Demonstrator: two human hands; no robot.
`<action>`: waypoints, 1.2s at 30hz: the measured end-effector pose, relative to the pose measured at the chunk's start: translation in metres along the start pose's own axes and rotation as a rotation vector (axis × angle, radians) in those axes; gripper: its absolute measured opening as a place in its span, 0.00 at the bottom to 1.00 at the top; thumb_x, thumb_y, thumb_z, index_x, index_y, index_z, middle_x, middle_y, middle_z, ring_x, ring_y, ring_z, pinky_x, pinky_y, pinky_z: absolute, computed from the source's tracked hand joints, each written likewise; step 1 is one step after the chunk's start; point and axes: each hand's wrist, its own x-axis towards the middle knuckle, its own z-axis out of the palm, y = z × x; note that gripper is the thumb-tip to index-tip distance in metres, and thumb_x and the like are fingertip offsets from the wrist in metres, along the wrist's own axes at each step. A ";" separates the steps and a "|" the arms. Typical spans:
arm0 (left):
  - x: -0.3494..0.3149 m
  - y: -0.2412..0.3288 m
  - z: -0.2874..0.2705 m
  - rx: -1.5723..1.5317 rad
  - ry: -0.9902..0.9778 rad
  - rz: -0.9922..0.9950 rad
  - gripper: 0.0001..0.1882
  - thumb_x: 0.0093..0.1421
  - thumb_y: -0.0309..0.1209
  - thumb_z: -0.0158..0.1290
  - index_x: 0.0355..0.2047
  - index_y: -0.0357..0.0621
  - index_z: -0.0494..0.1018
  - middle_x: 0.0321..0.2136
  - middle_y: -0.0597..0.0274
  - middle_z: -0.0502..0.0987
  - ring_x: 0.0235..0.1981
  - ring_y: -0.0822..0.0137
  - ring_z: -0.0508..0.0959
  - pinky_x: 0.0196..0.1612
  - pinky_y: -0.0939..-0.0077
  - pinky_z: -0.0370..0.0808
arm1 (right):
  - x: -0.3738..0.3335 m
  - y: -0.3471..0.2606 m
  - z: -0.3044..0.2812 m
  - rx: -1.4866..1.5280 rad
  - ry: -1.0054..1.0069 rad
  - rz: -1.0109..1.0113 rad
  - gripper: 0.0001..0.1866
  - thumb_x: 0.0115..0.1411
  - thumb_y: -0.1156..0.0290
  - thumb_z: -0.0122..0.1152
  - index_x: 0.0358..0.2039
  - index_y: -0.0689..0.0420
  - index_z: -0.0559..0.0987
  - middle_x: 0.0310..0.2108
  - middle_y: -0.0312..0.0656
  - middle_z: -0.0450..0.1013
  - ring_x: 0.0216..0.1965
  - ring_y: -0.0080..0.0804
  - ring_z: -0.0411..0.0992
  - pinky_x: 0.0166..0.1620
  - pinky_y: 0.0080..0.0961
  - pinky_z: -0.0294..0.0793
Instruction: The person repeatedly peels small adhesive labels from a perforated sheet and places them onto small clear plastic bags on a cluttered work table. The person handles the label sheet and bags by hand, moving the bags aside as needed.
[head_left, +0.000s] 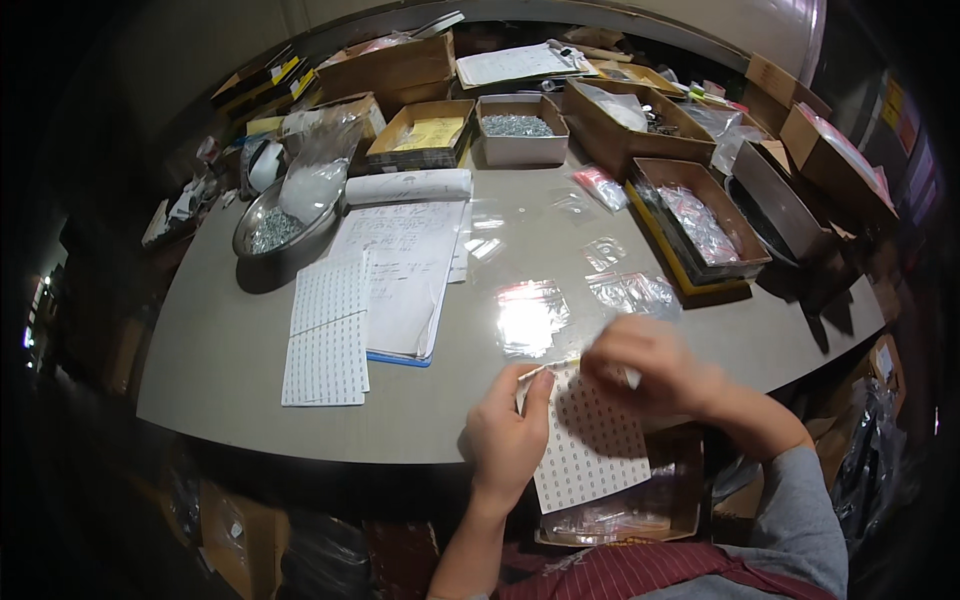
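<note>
My left hand (507, 432) grips the top left corner of a white sticker sheet (592, 455) covered in rows of small dark printed marks. Over the sheet's top right corner is my right hand (648, 368), its fingers curled but smeared by motion. Whether that hand holds anything cannot be made out. Just beyond the hands lies a pile of small clear zip bags (532, 318), with more zip bags (635, 292) to its right. Below the sheet, an open box (688, 490) with clear bags inside sits at the table's near edge.
Further sticker sheets (328, 345) overlap a clipboard of papers (395, 270) on the left. A metal bowl (240, 240) of small metal parts stands behind them. Along the back are a white box (525, 152) of metal parts and a brown box (640, 145); filled bags (700, 222) lie at right.
</note>
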 end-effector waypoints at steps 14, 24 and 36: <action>0.003 -0.015 0.010 -0.137 0.045 0.221 0.10 0.67 0.34 0.58 0.39 0.40 0.79 0.27 0.49 0.82 0.26 0.52 0.83 0.30 0.63 0.76 | 0.066 0.104 0.015 -0.039 -0.425 0.520 0.13 0.60 0.65 0.67 0.38 0.63 0.82 0.29 0.50 0.80 0.30 0.40 0.81 0.36 0.34 0.78; 0.002 -0.016 0.009 -0.136 0.006 0.215 0.11 0.62 0.29 0.61 0.43 0.37 0.80 0.26 0.53 0.83 0.25 0.68 0.82 0.29 0.72 0.75 | 0.046 0.111 -0.025 -0.311 -0.575 0.654 0.20 0.56 0.57 0.70 0.37 0.63 0.85 0.30 0.52 0.81 0.34 0.50 0.80 0.39 0.39 0.78; 0.001 -0.017 0.008 -0.148 0.014 0.230 0.10 0.63 0.29 0.59 0.43 0.37 0.80 0.29 0.52 0.84 0.29 0.66 0.84 0.33 0.72 0.77 | 0.077 0.086 0.009 0.325 -0.325 0.432 0.17 0.56 0.62 0.71 0.36 0.63 0.80 0.31 0.44 0.78 0.34 0.33 0.76 0.39 0.31 0.75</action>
